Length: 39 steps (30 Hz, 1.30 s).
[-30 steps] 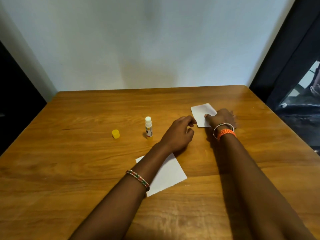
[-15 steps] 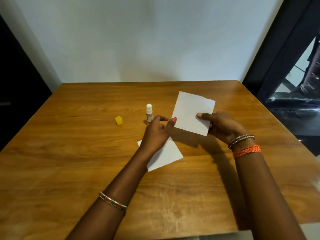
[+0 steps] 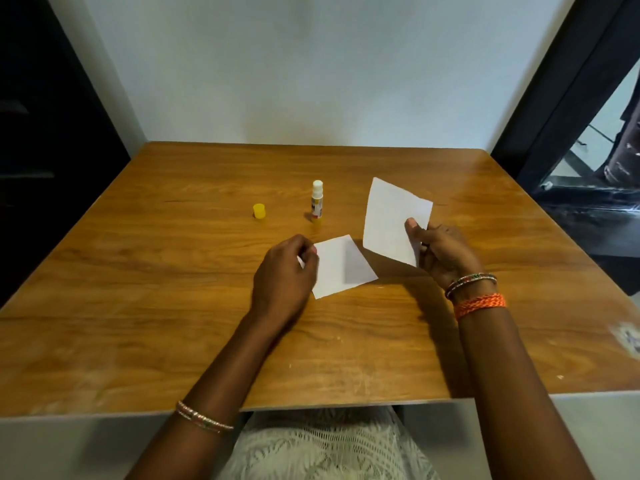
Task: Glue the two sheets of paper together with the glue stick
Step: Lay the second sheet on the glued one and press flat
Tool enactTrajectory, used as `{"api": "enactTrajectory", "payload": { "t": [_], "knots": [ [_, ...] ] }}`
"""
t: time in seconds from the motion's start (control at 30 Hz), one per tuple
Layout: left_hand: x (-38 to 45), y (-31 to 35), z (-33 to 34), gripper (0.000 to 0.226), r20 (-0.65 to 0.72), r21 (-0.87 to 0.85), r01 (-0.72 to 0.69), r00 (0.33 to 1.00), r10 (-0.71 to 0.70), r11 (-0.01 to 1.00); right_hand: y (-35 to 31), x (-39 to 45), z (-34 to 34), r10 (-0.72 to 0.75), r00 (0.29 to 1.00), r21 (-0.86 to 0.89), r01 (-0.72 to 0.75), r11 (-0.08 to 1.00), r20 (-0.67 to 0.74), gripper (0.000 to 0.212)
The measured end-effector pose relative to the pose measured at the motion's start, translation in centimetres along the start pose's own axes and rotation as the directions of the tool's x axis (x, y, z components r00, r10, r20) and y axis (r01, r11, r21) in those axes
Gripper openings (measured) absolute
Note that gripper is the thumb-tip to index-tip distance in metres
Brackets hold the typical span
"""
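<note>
Head view, near, looking down over table [image 3: 173,306], edges perhaps warped

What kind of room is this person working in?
Probably an ordinary indoor room, a home or small office: a plain wooden table pushed against a bare pale wall, with a dark doorway frame on the right.

**Both arms reach out, each hand at a sheet**

The left hand [image 3: 285,271] lies low, back upward, fingers curled at the left edge of the flat sheet [image 3: 341,266]; whether they pinch it cannot be told. A beaded bracelet sits far down the left forearm. The right hand [image 3: 445,252] is raised, thumb in front, pinching the lifted sheet [image 3: 391,220] at its right edge. Beaded and orange woven bands circle the right wrist.
</note>
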<state>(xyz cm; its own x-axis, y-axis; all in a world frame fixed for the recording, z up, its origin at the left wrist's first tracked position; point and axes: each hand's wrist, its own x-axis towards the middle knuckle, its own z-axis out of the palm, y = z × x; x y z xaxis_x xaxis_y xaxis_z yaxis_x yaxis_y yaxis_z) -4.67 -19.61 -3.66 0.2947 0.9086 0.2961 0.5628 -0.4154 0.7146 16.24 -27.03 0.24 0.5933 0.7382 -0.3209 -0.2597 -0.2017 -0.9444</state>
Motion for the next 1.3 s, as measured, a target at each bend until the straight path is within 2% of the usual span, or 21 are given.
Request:
{"api": "enactTrajectory", "payload": {
  "t": [0.03,0.07,0.13,0.17,0.37,0.47,0.57,0.63,0.8,0.9,0.97,1.3],
  "knots": [
    [-0.2,-0.5,0.5,0.020,0.076,0.162,-0.129,0.990,0.118,0.978,0.2,-0.1,0.2,0.009,1.000,0.004,-0.009,1.000,-0.004,0.016],
    [-0.2,-1.1,1.0,0.027,0.193,0.254,-0.246,0.960,0.201,0.935,0.4,-0.3,0.4,0.027,1.000,-0.004,-0.027,1.000,-0.007,0.017],
    [-0.4,-2.0,1.7,0.038,0.371,0.313,-0.380,0.893,0.256,0.871,0.8,-0.7,1.0,0.055,0.998,-0.058,-0.055,0.997,-0.016,0.013],
    [-0.5,-2.4,1.8,0.040,0.401,0.323,-0.395,0.880,0.254,0.860,1.0,-0.9,1.3,0.064,0.998,-0.079,-0.066,0.995,-0.022,0.010],
    [-2.0,-3.6,0.7,0.043,0.421,0.253,-0.414,0.861,0.286,0.874,2.1,-2.3,2.0,0.041,0.999,-0.079,-0.041,0.996,0.001,0.008],
    [-3.2,-3.7,0.2,0.049,0.381,0.173,-0.416,0.864,0.329,0.893,3.4,-2.8,2.4,0.006,1.000,-0.084,-0.004,0.996,0.024,0.002],
    [-3.0,-3.7,-0.8,0.047,0.253,-0.013,-0.251,0.936,0.246,0.968,4.2,-3.2,2.8,-0.014,1.000,-0.124,0.016,0.992,0.017,0.013],
    [-2.5,-4.4,-1.6,0.043,0.173,-0.070,-0.179,0.967,0.189,0.981,4.4,-3.5,3.0,-0.014,0.999,-0.170,0.020,0.985,0.039,0.018],
    [-2.0,-5.9,-2.5,0.028,0.088,0.013,-0.120,0.989,0.118,0.993,3.9,-3.5,3.6,-0.011,0.997,-0.398,0.040,0.917,0.076,0.021],
    [-2.2,-6.0,-1.9,0.027,0.149,0.171,-0.178,0.977,0.153,0.969,3.5,-3.2,3.7,-0.017,0.994,-0.453,0.063,0.889,0.104,0.020],
    [-2.2,-6.1,-1.7,0.028,0.178,0.242,-0.215,0.968,0.174,0.946,3.5,-3.0,3.9,-0.019,0.993,-0.472,0.072,0.879,0.116,0.021],
    [-2.3,-6.1,-1.8,0.040,0.223,0.321,-0.235,0.960,0.168,0.918,4.4,-3.2,4.9,-0.054,0.996,-0.444,0.081,0.893,0.075,0.019]
  ]
}}
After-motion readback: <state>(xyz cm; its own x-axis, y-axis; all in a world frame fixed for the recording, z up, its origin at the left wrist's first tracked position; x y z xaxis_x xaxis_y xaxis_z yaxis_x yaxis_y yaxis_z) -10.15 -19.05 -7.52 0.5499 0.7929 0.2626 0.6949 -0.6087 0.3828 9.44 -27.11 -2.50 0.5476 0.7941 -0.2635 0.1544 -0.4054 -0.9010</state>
